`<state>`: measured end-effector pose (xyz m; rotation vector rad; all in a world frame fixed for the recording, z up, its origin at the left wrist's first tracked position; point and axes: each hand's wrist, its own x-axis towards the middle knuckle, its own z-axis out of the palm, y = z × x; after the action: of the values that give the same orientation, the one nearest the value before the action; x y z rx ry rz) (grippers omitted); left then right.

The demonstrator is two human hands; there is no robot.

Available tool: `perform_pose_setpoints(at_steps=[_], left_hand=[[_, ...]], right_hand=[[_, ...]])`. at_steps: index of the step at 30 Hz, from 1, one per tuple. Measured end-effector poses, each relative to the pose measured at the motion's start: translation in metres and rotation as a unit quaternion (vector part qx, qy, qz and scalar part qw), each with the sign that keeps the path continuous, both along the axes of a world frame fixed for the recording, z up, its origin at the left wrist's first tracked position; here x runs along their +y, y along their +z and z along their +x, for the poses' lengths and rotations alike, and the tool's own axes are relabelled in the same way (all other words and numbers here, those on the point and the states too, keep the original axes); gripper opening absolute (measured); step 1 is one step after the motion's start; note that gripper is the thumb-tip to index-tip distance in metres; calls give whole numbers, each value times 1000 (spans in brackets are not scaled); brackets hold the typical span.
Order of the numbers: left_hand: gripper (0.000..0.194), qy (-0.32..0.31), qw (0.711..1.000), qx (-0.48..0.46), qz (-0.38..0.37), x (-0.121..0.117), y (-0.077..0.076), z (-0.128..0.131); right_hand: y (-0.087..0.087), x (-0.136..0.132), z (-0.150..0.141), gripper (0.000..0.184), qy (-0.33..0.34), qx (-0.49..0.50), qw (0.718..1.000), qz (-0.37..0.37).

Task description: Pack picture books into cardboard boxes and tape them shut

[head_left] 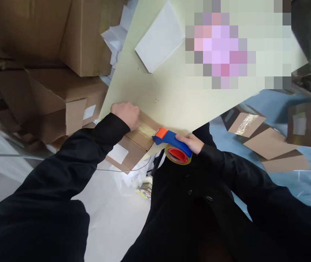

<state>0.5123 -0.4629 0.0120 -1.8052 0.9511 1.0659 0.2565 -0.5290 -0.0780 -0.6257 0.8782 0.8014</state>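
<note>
My right hand (191,142) is closed around the blue handle of a tape dispenser (172,138). An orange piece sits at its front end, and a roll of yellowish tape with a red core hangs under it. The dispenser's front meets the top of a small brown cardboard box (136,140) at the table's near edge. A strip of clear yellowish tape (146,131) runs along the box top between my two hands. My left hand (126,114) is curled into a fist at the box's left end, its fingertips hidden. A white label (118,154) shows on the box's near side.
The pale table (155,87) carries a white sheet or flat packet (161,38); part of its far side is pixelated. Large cartons (90,36) and crumpled papers (115,40) stand left. Several brown boxes (270,142) lie on the blue floor (278,112) at right.
</note>
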Motion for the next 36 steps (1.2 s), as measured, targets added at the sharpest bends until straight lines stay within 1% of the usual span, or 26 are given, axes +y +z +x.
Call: perform_pose_setpoints(at_steps=[3,6,7,9,10,12,14,16,17,19,22,25,27,29,31,33,36], left_hand=[[42,-14,1000,3,-17,2,2,-6],[60,-35,998,-15,-57,8,6,-6],[64,-49,996,-18,-74,10,7,-5],[61,-81,990,0,-112,17,11,-3],[57,-94,987,30,-130,22,13,-2],[53,-105,976,125,-143,34,17,0],[64,-98,962,221,-127,49,20,3],[84,-90,957,255,-106,64,19,7],[92,-89,958,252,-104,71,17,9],[99,-89,960,240,-115,81,13,14],[92,-77,957,237,-146,91,9,16],[84,-58,955,231,-176,100,9,14],[83,-50,956,222,-186,109,9,12],[85,-48,956,214,-194,118,8,11],[85,-50,953,207,-215,126,8,11],[83,-52,948,191,-250,134,9,11],[80,-32,942,118,-312,144,15,13]], right_hand=[[-1,7,-2,44,-23,6,1000,-5],[-1,11,-2,43,-41,-3,999,-15],[-1,12,-2,42,-43,-4,999,-20],[-1,14,-2,41,-46,-1,999,-26],[-1,15,-2,41,-50,3,998,-26],[0,16,-2,39,-67,10,998,-18],[-1,16,-2,35,-96,6,995,4],[-2,16,-2,31,-129,-3,991,31],[-3,17,-2,29,-143,-7,989,42],[-5,19,-5,29,-159,-11,986,49],[-8,22,-17,33,-150,-4,988,37],[-10,22,-39,36,-135,10,990,24],[-10,21,-52,38,-128,12,992,13],[-8,23,-58,41,-106,8,994,11],[-5,32,-55,44,-76,2,997,21],[-3,46,-43,45,-60,-1,998,24],[-2,65,-21,42,-75,6,997,10]])
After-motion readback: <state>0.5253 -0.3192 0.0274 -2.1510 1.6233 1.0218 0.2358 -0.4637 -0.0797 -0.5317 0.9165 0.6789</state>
